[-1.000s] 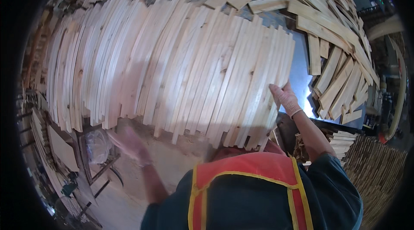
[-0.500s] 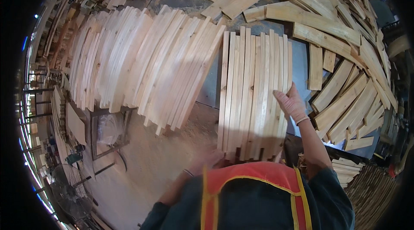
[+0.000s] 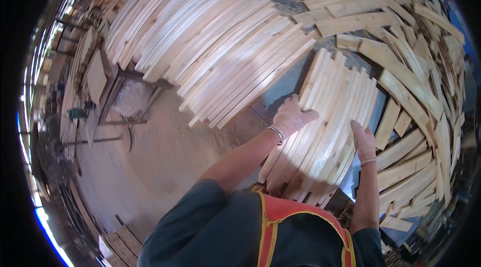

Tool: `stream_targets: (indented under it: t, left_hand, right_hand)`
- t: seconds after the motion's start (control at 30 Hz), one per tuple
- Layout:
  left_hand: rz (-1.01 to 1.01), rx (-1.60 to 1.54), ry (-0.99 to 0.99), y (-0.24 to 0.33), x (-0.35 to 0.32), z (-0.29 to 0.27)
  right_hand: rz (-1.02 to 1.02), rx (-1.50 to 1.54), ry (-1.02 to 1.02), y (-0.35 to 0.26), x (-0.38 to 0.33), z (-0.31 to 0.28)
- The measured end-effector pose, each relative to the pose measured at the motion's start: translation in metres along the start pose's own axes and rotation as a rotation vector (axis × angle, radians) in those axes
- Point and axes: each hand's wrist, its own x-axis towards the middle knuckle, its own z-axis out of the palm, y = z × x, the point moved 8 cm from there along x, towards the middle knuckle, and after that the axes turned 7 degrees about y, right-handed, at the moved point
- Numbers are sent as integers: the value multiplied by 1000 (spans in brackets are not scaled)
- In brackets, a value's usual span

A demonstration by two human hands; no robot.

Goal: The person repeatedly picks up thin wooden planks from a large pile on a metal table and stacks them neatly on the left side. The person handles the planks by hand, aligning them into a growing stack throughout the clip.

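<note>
In front of me lies a tight row of pale wooden strips [image 3: 333, 111], side by side, with uneven ends. My left hand [image 3: 292, 117], in a light work glove, grips the left edge of this row, its thumb stretched over the top. At the opposite edge my gloved right hand [image 3: 364, 141] presses against the outermost strip, thumb on top and the other fingers partly hidden over the side. Between them the strips stand close together. A second, wider batch of wooden strips [image 3: 220, 51] sits to the left, slightly apart from the row I hold.
Loose boards [image 3: 411, 86] are heaped in a jumble on the right. A grey metal tabletop [image 3: 283, 89] shows between the two batches. On the left stands a frame [image 3: 130, 97] with plastic in it, above a dusty floor [image 3: 155, 157]. A fan [image 3: 52, 152] stands far left.
My left hand has come up from near my body to the row's left edge. My right hand stays at the right edge. The view has turned, so the row now slants.
</note>
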Motion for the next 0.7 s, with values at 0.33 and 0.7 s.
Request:
stream_targets:
  t: [0.33,0.7]
  left_hand:
    - [420,-310,309,124,-104,-144]
    - [884,-281,130,75,-85,-146]
  right_hand:
    - [-582,164,313,-210,-138,-66]
    - [-608,12,483,-129,-175,-75]
